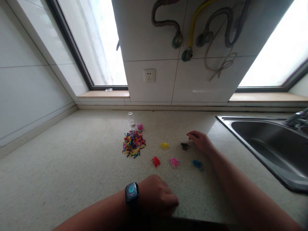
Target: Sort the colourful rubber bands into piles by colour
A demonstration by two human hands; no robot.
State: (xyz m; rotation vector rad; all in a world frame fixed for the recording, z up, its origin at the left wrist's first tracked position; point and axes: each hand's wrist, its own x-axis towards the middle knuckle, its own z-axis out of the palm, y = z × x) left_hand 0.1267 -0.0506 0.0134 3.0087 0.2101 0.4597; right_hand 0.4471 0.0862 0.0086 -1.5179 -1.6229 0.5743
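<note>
My left hand [157, 195], with a smartwatch [132, 192] on its wrist, is curled closed near the counter's front edge; its palm is hidden. Out to the right, my right hand [198, 139] has its fingers pressed together, too small to show what they hold. It hovers or rests just beside a small heap of black bands [185, 146]. Around it lie little heaps of thin rubber-band-like pieces: yellow bands [165, 145], red bands [156, 161], pink bands [174, 163] and blue bands [197, 165]. A larger mixed pile of coloured bands [133, 143] lies to the left.
Behind the mixed pile stand a clear bottle or jar [131, 121] and a small pink object [140, 127]. A steel sink [255, 141] is set into the speckled counter [72, 166] at the right. Hoses and a socket [149, 75] are on the tiled wall.
</note>
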